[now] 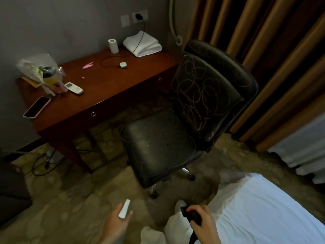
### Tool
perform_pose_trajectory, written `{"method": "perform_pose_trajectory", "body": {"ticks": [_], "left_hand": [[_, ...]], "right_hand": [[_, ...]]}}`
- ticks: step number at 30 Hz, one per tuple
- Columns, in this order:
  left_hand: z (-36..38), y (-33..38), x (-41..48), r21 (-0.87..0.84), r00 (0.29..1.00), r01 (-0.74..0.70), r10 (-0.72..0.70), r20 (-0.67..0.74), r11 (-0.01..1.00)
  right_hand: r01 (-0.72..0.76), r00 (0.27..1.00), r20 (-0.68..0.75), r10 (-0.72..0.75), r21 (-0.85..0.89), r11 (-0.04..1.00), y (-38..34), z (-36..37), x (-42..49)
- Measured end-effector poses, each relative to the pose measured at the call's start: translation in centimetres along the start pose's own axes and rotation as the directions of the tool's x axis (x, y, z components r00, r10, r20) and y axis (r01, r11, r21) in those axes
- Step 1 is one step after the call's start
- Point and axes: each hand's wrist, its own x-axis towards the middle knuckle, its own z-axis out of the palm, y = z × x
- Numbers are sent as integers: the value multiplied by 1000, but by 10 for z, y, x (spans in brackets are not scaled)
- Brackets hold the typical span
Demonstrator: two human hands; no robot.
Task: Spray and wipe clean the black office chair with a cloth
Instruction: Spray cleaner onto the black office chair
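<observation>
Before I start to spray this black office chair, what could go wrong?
1. The black padded office chair stands on castor wheels; it may roll when you wipe hard with the dark cloth.
2. Mist from the slim white spray bottle in your left hand could drift to the black smartphone and white remote control on the reddish wooden desk.

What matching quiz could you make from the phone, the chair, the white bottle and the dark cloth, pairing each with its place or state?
Things:
1 phone
2 chair
3 white bottle
4 dark cloth

Place or state:
A held in the left hand
B scribbled with looping lines
C gripped in the right hand
D lying on the desk

Pairs: 1-D, 2-B, 3-A, 4-C
</observation>
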Motion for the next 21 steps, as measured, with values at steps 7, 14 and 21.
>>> {"method": "perform_pose_trajectory", "body": {"ticks": [7,14,21], "left_hand": [[-38,33,22,-296,966,-96,17,-256,950],[-43,121,47,-198,845,-449,343,-410,871],[-23,174,85,-330,786,-460,205,-584,824]], "right_hand": [[42,994,104,-36,-55,998,-21,0,37],[185,972,154,-176,-46,982,-59,-31,113],[322,929,224,-294,-100,942,-86,-73,214]]}}
